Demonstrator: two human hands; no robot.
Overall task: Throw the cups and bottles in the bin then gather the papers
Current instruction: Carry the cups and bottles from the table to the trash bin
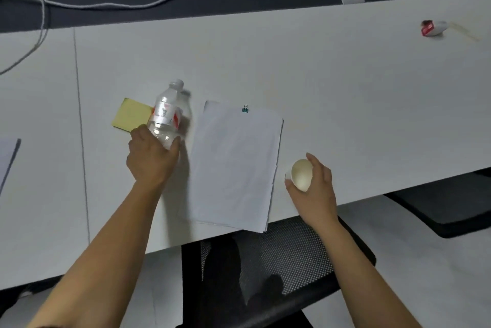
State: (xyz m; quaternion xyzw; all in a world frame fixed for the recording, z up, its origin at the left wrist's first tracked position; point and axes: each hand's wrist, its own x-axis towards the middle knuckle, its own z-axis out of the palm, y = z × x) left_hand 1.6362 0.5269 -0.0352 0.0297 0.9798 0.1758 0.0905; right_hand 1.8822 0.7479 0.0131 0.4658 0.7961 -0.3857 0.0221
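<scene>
Bottle (pixel 167 112) and cup (pixel 301 174) were tilted above the bench (pixel 345 88) beside the papers (pixel 236 168), your left hand (pixel 151 157) gripping the bottle's base, your right hand (pixel 316 189) clasping the cup, likely for binning.

Head camera looks down, apparently tilted, over the table (pixel 345 75).

clear glossy plastic bottle (pixel 168 112), matt paper cup (pixel 301 174), smooth white table (pixel 345 83).
</scene>
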